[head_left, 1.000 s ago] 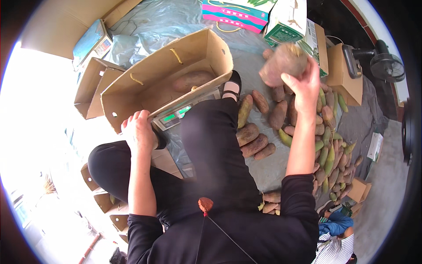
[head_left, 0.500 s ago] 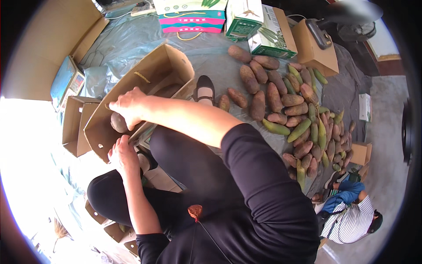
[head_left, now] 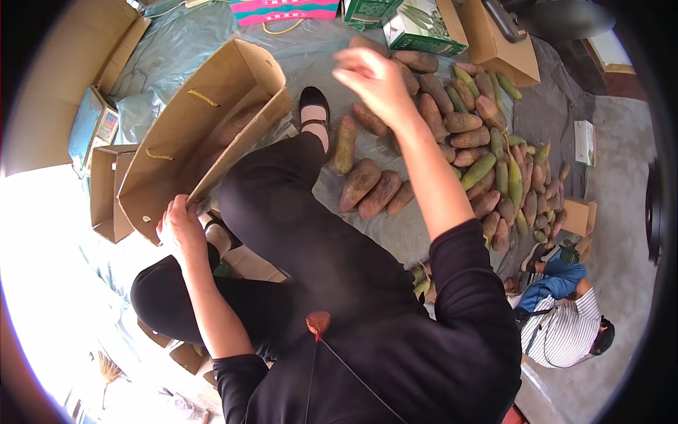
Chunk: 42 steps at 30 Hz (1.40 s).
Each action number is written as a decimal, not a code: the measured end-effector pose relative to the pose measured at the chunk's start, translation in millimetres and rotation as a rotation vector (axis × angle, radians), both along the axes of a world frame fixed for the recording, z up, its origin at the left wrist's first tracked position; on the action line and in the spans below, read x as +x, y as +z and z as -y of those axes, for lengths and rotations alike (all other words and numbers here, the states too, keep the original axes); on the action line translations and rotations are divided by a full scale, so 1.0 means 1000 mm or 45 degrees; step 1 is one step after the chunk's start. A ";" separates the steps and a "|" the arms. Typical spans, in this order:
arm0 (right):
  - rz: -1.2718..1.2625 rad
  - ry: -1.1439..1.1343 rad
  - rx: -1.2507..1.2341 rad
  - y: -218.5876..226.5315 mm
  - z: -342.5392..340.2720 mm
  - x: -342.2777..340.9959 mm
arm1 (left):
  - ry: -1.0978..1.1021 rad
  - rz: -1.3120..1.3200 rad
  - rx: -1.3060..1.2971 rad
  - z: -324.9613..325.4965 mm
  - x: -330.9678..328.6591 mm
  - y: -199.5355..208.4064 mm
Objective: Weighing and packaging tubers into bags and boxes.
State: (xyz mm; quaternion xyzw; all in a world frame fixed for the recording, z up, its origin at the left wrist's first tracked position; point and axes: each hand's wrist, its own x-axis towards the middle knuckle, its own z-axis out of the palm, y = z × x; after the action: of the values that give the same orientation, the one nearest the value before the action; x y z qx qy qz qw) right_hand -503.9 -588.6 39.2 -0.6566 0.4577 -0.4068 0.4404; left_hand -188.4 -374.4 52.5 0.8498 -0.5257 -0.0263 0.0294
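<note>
My left hand (head_left: 182, 230) grips the near edge of a tall open cardboard box (head_left: 169, 116) with yellow cord handles. Inside the box lie brownish, elongated vegetables (head_left: 242, 124), partly shaded by its walls. My right hand (head_left: 371, 79), slightly blurred, is raised above the pile with its fingers apart and nothing visible in them. Beneath and to its right spread many thick, oblong vegetables like overripe cucumbers (head_left: 462, 121), brown-red with some green ones (head_left: 478, 172). A few brown ones (head_left: 360, 185) lie close to my knee.
Printed cartons (head_left: 424, 28) and a plain cardboard box (head_left: 498, 42) stand at the far side. A smaller open box (head_left: 109, 191) sits left of the tall one. Plastic sheeting (head_left: 311, 56) covers the floor. Another person in a striped shirt (head_left: 565, 332) is at the lower right.
My right hand has left the inside of the tall box, where it was at a brown vegetable, and swung right over the pile. My left hand stays on the box edge.
</note>
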 end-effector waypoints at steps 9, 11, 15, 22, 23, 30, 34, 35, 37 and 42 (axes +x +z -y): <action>-0.284 -0.388 0.759 -0.188 -0.104 -0.120 | -0.018 0.030 -0.009 -0.001 -0.002 -0.002; -0.302 -0.391 0.826 -0.199 -0.107 -0.101 | -0.010 0.027 0.001 -0.002 0.000 -0.002; -0.472 -0.463 0.743 -0.232 -0.090 -0.069 | -0.025 -0.001 -0.011 -0.001 -0.004 -0.004; -0.819 -0.497 0.917 -0.228 -0.059 -0.025 | 0.008 -0.021 0.010 -0.002 -0.002 -0.004; -0.822 -0.510 0.875 -0.230 -0.057 -0.026 | -0.002 -0.029 -0.019 -0.002 -0.001 -0.007; -0.626 -0.588 0.671 -0.242 -0.089 -0.114 | -0.024 -0.097 -0.093 0.006 -0.006 -0.003; -0.545 -0.784 0.717 -0.242 -0.141 -0.163 | -0.018 -0.098 -0.099 -0.002 0.005 -0.008; -0.551 -0.794 0.717 -0.244 -0.157 -0.174 | -0.017 -0.090 -0.098 -0.002 0.005 -0.009; -0.487 -0.814 0.823 -0.247 -0.186 -0.188 | -0.026 -0.095 -0.105 0.000 0.002 -0.010; -0.170 -0.707 1.255 -0.208 -0.219 -0.144 | -0.038 -0.049 -0.101 -0.003 0.005 -0.011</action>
State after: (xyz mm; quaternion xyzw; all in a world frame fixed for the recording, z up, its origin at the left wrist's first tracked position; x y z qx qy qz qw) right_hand -647.4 -369.6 -168.4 -0.2528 0.7757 -0.2034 0.5413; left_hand -183.4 -371.0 41.6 0.8393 -0.5383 -0.0222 0.0727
